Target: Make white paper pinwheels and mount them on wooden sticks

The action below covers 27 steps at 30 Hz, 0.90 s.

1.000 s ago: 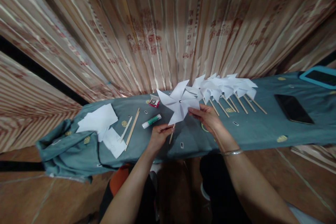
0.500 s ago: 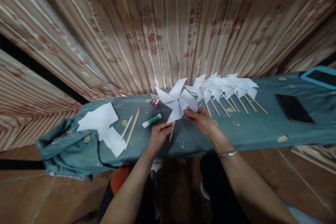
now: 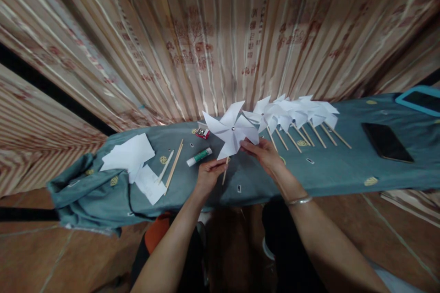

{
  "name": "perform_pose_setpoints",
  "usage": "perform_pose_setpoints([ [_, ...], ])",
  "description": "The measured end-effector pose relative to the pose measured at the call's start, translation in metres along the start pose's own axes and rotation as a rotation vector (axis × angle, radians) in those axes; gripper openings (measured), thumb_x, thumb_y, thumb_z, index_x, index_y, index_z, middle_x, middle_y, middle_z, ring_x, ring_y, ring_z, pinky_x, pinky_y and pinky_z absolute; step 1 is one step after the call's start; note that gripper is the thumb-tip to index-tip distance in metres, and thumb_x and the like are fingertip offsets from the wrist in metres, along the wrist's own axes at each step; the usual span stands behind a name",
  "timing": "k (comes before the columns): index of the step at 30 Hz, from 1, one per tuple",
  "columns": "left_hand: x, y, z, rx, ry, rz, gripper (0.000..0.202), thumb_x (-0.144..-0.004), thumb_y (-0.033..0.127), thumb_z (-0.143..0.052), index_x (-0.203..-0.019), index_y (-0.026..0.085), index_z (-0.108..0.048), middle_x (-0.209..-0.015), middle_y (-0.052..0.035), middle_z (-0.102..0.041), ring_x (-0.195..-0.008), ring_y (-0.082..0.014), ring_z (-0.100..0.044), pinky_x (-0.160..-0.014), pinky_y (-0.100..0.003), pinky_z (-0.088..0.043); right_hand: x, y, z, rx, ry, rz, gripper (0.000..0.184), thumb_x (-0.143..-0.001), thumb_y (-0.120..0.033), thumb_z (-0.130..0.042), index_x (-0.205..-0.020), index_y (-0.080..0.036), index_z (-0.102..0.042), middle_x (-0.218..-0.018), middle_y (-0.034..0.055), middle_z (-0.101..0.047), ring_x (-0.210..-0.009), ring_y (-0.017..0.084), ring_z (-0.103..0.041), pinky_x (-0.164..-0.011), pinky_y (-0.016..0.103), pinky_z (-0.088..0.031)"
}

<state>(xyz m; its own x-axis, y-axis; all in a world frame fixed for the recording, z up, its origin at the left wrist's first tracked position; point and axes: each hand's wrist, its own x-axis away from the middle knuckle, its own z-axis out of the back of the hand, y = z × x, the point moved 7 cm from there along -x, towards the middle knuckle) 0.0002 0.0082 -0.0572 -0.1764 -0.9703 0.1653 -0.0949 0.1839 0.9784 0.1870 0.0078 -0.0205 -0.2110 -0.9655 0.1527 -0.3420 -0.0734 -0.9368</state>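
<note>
A white paper pinwheel [image 3: 231, 129] with a shiny pin at its centre is held up over the middle of the table. My left hand [image 3: 209, 177] is closed around its wooden stick [image 3: 225, 173], just below the blades. With thumb and fingers, my right hand [image 3: 264, 154] pinches the lower right blade. A green and white glue stick [image 3: 199, 157] lies left of the pinwheel. Behind it sits a small red box of metal pins [image 3: 202, 133]. Several finished pinwheels [image 3: 292, 113] overlap in a row to the right, sticks toward me.
White paper sheets [image 3: 129, 153] lie on the left of the green tablecloth [image 3: 275, 187]. Beside them are loose wooden sticks [image 3: 174, 165] and a white pencil-like stick [image 3: 166, 166]. A black phone [image 3: 387, 142] and a blue-framed tablet [image 3: 421, 100] rest at the right. A patterned curtain [image 3: 220, 41] hangs behind.
Almost nothing differs. Both hands keep their hold on the pinwheel, which has turned or shifted very slightly; the view has moved a little.
</note>
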Motion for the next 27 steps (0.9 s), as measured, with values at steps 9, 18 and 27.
perform_pose_setpoints([
  [9,0.001,-0.002,0.002,-0.039,-0.029,0.035,0.029,-0.052,0.030,-0.084,-0.078,0.018,-0.079,-0.079,-0.0052,-0.077,-0.075,-0.0201,-0.067,-0.081,-0.034,-0.051,-0.006,-0.017,0.039,0.023,0.159,0.142,0.035,-0.053,-0.051,-0.084,-0.067,-0.022,-0.071,-0.064,-0.0010,-0.071,-0.056,0.013,-0.062,-0.057,0.025,-0.048],
  [18,0.003,-0.008,-0.002,-0.122,-0.127,0.055,0.030,-0.054,0.031,-0.083,-0.081,0.018,-0.080,-0.079,-0.0054,-0.077,-0.072,-0.0194,-0.066,-0.077,-0.032,-0.051,-0.011,-0.028,0.058,0.071,0.262,0.237,0.025,-0.057,-0.042,-0.081,-0.069,-0.022,-0.072,-0.064,-0.0019,-0.070,-0.055,0.012,-0.061,-0.054,0.025,-0.048],
  [27,0.003,-0.008,0.000,-0.130,-0.120,0.054,0.032,-0.052,0.034,-0.084,-0.080,0.018,-0.079,-0.075,-0.0041,-0.076,-0.069,-0.0175,-0.064,-0.074,-0.030,-0.050,-0.010,-0.029,0.056,-0.042,0.131,0.175,0.033,-0.056,-0.051,-0.084,-0.069,-0.023,-0.072,-0.071,-0.0021,-0.073,-0.065,0.015,-0.066,-0.060,0.026,-0.053],
])
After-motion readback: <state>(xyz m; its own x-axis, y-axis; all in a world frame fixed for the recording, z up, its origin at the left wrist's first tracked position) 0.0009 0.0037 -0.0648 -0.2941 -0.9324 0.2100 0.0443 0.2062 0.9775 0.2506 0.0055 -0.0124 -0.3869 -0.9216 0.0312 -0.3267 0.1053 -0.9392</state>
